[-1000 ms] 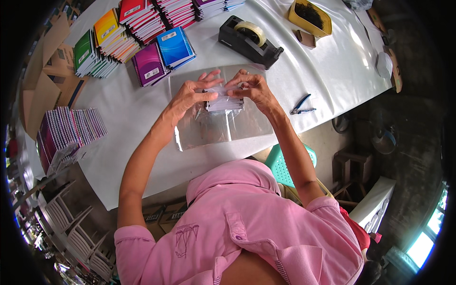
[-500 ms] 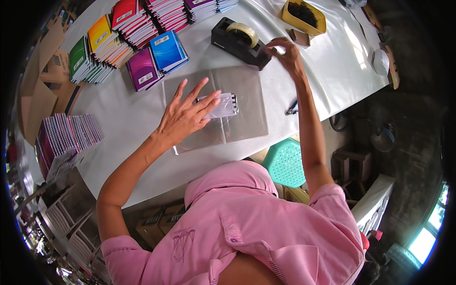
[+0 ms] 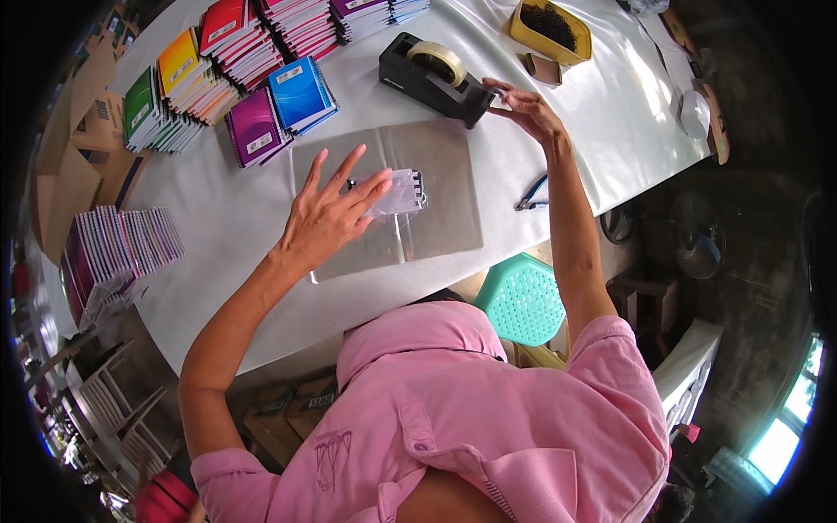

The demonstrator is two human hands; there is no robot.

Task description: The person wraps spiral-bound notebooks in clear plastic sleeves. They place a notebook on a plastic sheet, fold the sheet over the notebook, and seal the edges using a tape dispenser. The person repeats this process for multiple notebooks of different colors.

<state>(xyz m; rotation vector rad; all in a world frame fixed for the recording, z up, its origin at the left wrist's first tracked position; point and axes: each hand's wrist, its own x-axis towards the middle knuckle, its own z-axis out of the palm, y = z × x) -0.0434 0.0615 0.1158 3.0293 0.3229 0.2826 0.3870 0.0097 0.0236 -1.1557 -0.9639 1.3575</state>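
Note:
My left hand [image 3: 321, 213] lies with its fingers spread, the fingertips over a small clear plastic packet [image 3: 403, 193] with black marks at its ends. Under the packet, a larger clear plastic sheet or bag [image 3: 440, 231] is laid flat on the white-covered table. At the front end of a black tape dispenser [image 3: 445, 94], my right hand [image 3: 534, 113] pinches a short piece of clear tape [image 3: 500, 98] between thumb and fingers. The dispenser carries a roll of yellowish tape [image 3: 440, 63]. Whether the tape piece is still joined to the roll, I cannot tell.
Spiral notebooks stand in several coloured stacks [image 3: 228, 44] at the back left, with purple [image 3: 256, 129] and blue [image 3: 301, 91] ones nearer. More notebooks [image 3: 122, 253] sit at the left edge. A yellow tub [image 3: 549, 33] of dark bits, blue-handled pliers [image 3: 530, 196] and a green stool [image 3: 523, 301] are rightward.
My right hand has turned and drawn slightly away from the dispenser's front end, with tape now showing at its fingertips. My left hand stays on the packet. The whole view has shifted a little.

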